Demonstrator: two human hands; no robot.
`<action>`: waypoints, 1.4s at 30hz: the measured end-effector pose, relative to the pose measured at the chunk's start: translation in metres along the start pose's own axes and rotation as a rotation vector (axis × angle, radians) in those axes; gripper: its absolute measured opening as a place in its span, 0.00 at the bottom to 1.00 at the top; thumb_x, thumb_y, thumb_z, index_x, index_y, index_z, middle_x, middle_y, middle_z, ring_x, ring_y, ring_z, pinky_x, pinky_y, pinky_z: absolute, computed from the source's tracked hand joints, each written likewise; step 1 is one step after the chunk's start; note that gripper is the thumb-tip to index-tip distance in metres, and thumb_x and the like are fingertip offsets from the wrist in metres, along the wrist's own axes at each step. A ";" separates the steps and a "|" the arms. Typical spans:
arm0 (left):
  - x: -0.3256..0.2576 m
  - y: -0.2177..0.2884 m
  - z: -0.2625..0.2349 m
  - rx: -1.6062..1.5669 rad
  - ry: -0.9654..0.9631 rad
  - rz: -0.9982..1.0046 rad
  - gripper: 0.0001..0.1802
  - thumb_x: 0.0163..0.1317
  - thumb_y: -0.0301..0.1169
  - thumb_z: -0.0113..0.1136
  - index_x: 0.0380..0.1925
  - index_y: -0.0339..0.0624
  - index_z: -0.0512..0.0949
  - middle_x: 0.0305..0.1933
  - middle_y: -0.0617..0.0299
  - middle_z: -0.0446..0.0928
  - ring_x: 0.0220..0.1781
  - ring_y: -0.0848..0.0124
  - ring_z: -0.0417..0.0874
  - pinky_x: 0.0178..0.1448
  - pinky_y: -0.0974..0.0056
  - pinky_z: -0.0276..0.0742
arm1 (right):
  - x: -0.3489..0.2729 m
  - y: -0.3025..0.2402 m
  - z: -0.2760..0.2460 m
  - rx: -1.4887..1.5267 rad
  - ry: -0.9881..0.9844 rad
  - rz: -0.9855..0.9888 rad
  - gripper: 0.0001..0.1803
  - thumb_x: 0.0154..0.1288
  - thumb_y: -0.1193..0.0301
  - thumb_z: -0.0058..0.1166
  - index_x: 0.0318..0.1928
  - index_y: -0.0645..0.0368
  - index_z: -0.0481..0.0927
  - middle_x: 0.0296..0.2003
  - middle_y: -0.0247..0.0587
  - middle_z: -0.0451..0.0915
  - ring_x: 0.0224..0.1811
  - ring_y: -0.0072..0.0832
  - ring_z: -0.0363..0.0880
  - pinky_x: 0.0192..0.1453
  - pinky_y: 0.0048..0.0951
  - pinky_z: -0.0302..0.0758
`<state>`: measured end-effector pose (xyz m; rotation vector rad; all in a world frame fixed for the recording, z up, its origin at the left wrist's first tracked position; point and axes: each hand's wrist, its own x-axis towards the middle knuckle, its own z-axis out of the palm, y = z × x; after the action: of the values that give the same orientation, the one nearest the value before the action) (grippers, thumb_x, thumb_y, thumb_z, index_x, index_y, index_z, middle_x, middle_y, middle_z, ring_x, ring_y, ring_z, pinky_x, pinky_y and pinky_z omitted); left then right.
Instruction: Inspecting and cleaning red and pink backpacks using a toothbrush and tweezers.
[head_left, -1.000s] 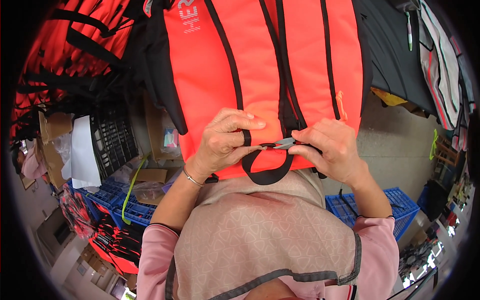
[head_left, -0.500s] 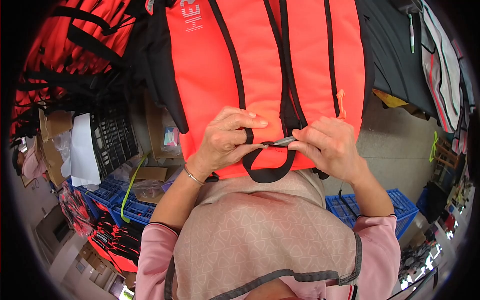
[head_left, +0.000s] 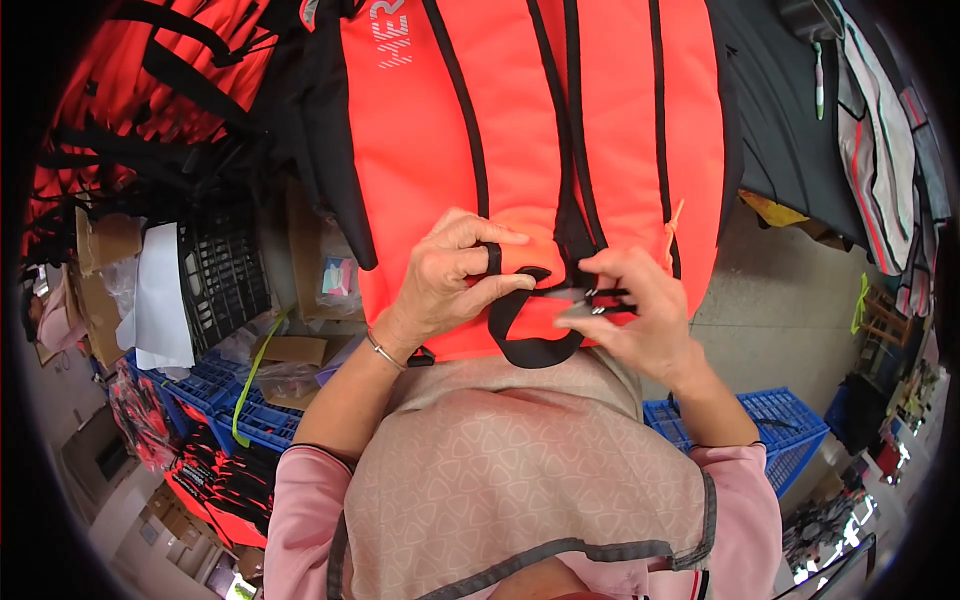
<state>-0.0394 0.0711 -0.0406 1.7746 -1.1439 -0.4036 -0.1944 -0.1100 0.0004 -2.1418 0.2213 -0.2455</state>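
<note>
Around us sit a black crate [head_left: 225,275] at left, blue crates [head_left: 775,425] lower right, and cardboard [head_left: 105,240]. The orange vest [head_left: 540,150] fills the upper centre, its top cut off. Our left hand [head_left: 450,285] pinches its black strap loop [head_left: 525,335]; our right hand [head_left: 635,315] is closed on small scissors [head_left: 590,297], mostly hidden by fingers. The fabric looks smooth.

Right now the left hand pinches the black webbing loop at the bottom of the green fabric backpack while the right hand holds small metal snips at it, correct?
Not quite: the fabric backpack is bright orange, not green, as the head view shows. The rest holds: the left hand pinches the black webbing loop at its bottom while the right hand holds small metal snips at it.
</note>
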 end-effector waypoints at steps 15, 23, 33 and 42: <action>0.003 0.000 0.000 -0.049 0.005 -0.116 0.12 0.48 0.30 0.76 0.35 0.44 0.88 0.42 0.63 0.85 0.41 0.68 0.79 0.46 0.65 0.76 | 0.012 0.011 0.024 -0.194 0.088 -0.305 0.14 0.47 0.78 0.62 0.38 0.57 0.77 0.33 0.34 0.79 0.23 0.29 0.77 0.24 0.29 0.70; 0.002 0.002 0.000 -0.103 0.009 -0.172 0.12 0.50 0.30 0.75 0.36 0.43 0.88 0.42 0.64 0.85 0.42 0.69 0.79 0.47 0.65 0.75 | 0.016 0.016 0.008 -0.161 0.078 -0.324 0.17 0.47 0.75 0.68 0.39 0.56 0.77 0.34 0.36 0.80 0.27 0.31 0.80 0.28 0.30 0.73; 0.003 0.001 0.002 -0.110 0.005 -0.204 0.11 0.51 0.30 0.74 0.36 0.45 0.89 0.42 0.64 0.85 0.44 0.70 0.78 0.49 0.66 0.75 | 0.006 0.018 0.028 -0.223 0.113 -0.177 0.22 0.44 0.79 0.66 0.44 0.59 0.82 0.33 0.36 0.78 0.28 0.31 0.82 0.28 0.30 0.79; 0.007 0.000 0.003 -0.117 0.031 -0.197 0.11 0.52 0.31 0.73 0.37 0.48 0.89 0.36 0.65 0.85 0.39 0.70 0.78 0.46 0.66 0.76 | 0.017 0.013 0.023 -0.165 0.073 -0.280 0.16 0.42 0.82 0.64 0.36 0.58 0.81 0.35 0.35 0.78 0.27 0.28 0.81 0.26 0.28 0.75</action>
<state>-0.0377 0.0639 -0.0404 1.7892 -0.9085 -0.5476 -0.1727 -0.1028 -0.0213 -2.3284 -0.0194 -0.4826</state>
